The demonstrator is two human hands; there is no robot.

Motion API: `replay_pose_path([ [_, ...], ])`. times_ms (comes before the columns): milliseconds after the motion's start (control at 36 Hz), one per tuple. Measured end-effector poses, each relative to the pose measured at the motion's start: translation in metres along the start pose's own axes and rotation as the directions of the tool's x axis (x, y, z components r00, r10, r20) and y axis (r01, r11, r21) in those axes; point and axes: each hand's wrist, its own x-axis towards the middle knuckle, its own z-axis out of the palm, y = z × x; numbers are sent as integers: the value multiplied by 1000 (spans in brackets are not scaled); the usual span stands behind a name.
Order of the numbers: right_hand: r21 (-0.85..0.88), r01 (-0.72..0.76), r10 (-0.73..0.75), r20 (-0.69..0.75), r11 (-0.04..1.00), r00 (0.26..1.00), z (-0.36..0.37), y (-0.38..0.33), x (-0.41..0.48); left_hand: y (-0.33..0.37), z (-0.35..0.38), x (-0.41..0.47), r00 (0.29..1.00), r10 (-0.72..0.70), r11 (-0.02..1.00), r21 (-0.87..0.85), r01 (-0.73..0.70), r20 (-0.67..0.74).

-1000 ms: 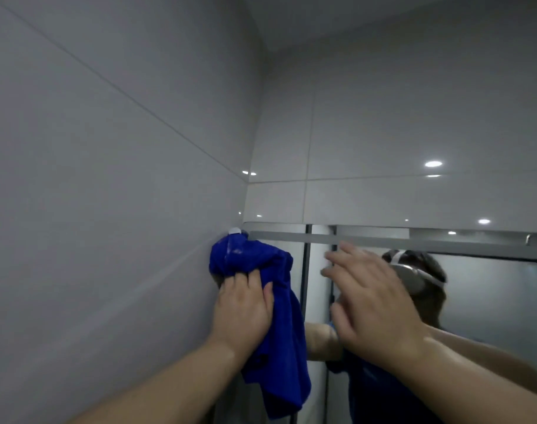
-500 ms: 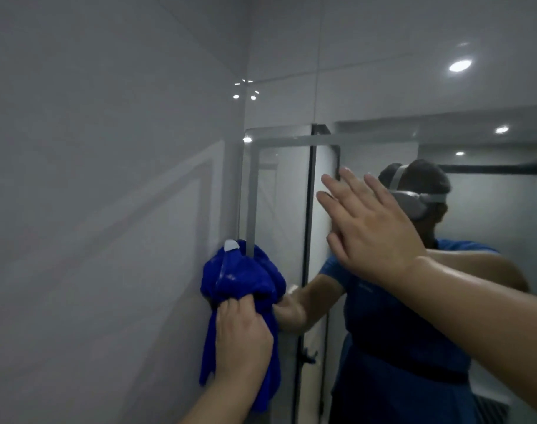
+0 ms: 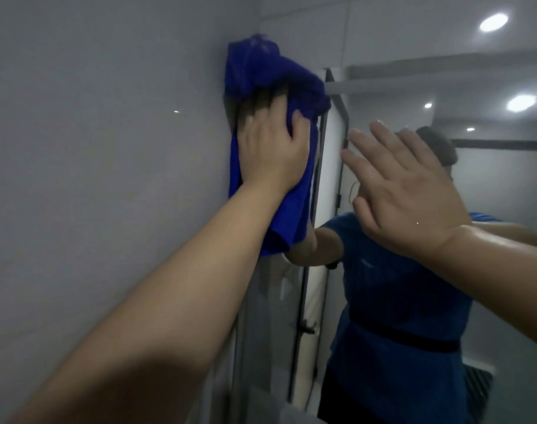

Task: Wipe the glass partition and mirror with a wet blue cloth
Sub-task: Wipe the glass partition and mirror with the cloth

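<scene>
My left hand (image 3: 270,148) presses a crumpled blue cloth (image 3: 261,71) against the top left corner of the mirror (image 3: 505,185), where it meets the grey side wall. The cloth bunches above my fingers and hangs down below my wrist. My right hand (image 3: 404,197) is raised flat in front of the mirror, fingers spread, holding nothing. The mirror reflects a person in a blue top and a black-framed glass partition (image 3: 342,154) behind.
A grey tiled wall (image 3: 108,148) fills the left side, close to my left forearm. White tiles (image 3: 383,29) run above the mirror, with ceiling lights reflected in them. A dark-framed door edge (image 3: 303,316) shows in the mirror's lower part.
My left hand has swept the blue cloth upward along the mirror's left edge to its top corner. My right hand has stayed raised and open in front of the mirror.
</scene>
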Motion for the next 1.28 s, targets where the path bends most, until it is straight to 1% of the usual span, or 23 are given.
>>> replay_pose_path([
  [83,-11,-5,5,6,1000,1000,1,-2,1,-15,0,-46,999,7,997,-80,-10,-32],
  [195,12,-10,10,-5,1000,1000,-1,-3,1,-36,-7,-130,999,-12,1000,-21,11,-32],
  [278,35,-11,12,-19,999,1000,-2,-5,1,-54,-15,-200,999,-42,999,-7,42,29],
  [333,39,-13,14,-21,999,1000,-2,-5,1,-65,-21,-252,994,-75,995,64,70,74],
  [389,44,-15,16,-23,999,1000,-3,-6,0,-72,-28,-304,994,-61,982,182,44,89],
  [445,42,-18,18,-19,999,1000,-3,-6,0,-76,-34,-338,991,-73,970,240,45,110],
  [472,44,-18,19,-16,999,1000,-2,-6,0,-75,-38,-344,989,-83,965,257,50,121],
  [528,52,-19,20,-11,998,1000,-2,-6,0,-68,-43,-337,983,-122,974,208,92,137],
  [611,58,-22,22,-4,998,1000,-5,-7,0,-51,-48,-301,959,-234,972,13,235,157],
  [667,53,-28,28,0,998,1000,-6,-7,0,-43,-46,-266,949,-267,949,-124,289,170],
  [695,46,-29,29,6,999,1000,-5,-7,-1,-39,-45,-246,949,-262,946,-151,288,174],
  [778,30,-32,31,33,999,999,-5,-8,-1,-32,-36,-195,963,-233,954,-157,254,138],
  [861,48,-33,32,22,998,999,-5,-8,-2,-29,-26,-182,968,-225,963,-126,239,111],
  [945,53,-24,24,-1,998,1000,-3,-8,-4,-39,-23,-210,972,-200,977,-42,207,126],
  [1000,50,-29,29,-9,998,1000,-2,-9,-5,-49,-27,-244,969,-202,979,-6,205,141],
  [1028,53,-33,34,-14,998,999,-1,-10,-6,-52,-30,-264,974,-191,982,25,189,123],
  [1084,58,-28,30,-28,998,999,0,-9,-6,-65,-33,-316,979,-153,979,157,131,134],
  [1111,57,-21,23,-38,998,999,1,-8,-7,-70,-36,-340,967,-179,976,156,151,180],
  [1195,53,-15,18,-56,998,998,5,-7,-7,-79,-50,-403,896,-320,947,85,309,307],
  [1250,51,-27,30,-56,998,998,7,-8,-6,-82,-58,-443,836,-411,911,131,392,363],
  [1278,56,-36,39,-53,998,998,7,-8,-5,-82,-61,-458,793,-462,887,193,420,397],
])
